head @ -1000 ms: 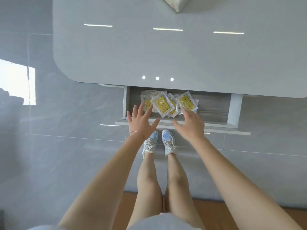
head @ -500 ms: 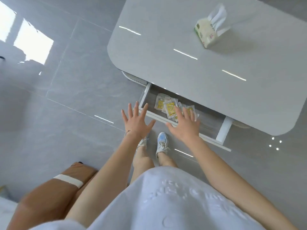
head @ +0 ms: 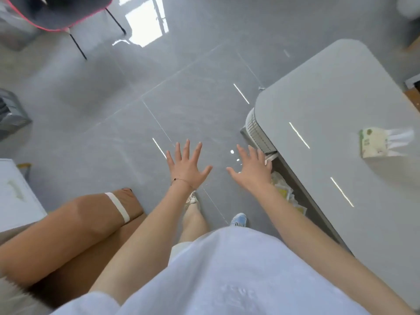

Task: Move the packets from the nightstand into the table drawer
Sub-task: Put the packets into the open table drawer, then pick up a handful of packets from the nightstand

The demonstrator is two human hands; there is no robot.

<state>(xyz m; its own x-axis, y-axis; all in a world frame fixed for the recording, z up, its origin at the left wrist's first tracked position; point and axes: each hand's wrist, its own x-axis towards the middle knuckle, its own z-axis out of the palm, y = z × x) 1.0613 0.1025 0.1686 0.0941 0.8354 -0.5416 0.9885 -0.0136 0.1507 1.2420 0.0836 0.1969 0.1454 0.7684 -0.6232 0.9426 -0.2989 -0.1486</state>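
Note:
Several white packets (head: 286, 194) with yellow prints lie in the open table drawer (head: 293, 178) under the grey table (head: 341, 105) at the right. My arm hides part of them. My right hand (head: 253, 170) is spread flat, holding nothing, just left of the drawer's end. My left hand (head: 187, 165) hovers over the grey floor, fingers splayed and empty. The nightstand cannot be identified for certain; a white surface (head: 13, 196) shows at the left edge.
A tissue pack (head: 375, 143) lies on the table. A brown seat with a white strap (head: 75, 223) fills the lower left. A dark chair with thin legs (head: 68, 17) stands at the far left, and a grey crate (head: 11, 114) at the left edge.
The view has swung left, so the table and drawer now lie at the right. Both hands came away from the drawer front and stay spread and empty over the floor.

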